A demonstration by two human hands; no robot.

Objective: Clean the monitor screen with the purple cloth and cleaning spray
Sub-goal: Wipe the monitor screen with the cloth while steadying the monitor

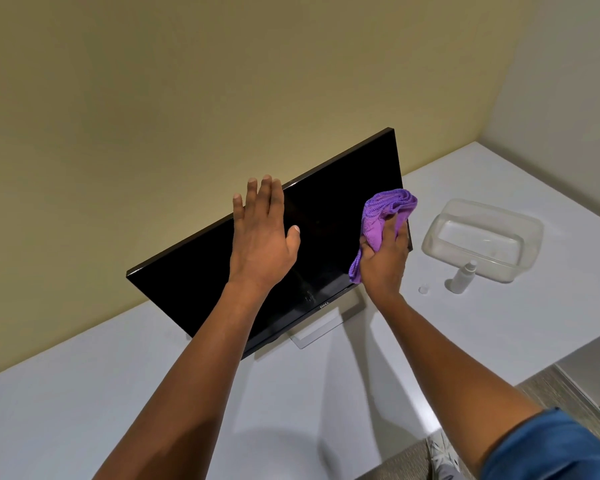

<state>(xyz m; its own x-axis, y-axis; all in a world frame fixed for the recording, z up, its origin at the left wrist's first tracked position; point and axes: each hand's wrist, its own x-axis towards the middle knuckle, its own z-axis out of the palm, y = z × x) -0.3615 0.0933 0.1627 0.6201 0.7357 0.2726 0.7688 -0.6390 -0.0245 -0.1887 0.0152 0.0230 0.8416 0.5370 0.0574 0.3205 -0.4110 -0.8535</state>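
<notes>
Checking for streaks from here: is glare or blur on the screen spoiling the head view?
Head view: the monitor screen reads uniformly black, with only faint reflections above the logo; the purple cloth is sharp; wide-angle tilt skews everything; arm shadows fall on the table.

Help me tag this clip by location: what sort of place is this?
Probably an office or a desk corner at home. A monitor on a stand sits on a white desk against a plain wall, with a spray bottle and a clear plastic container beside it.
</notes>
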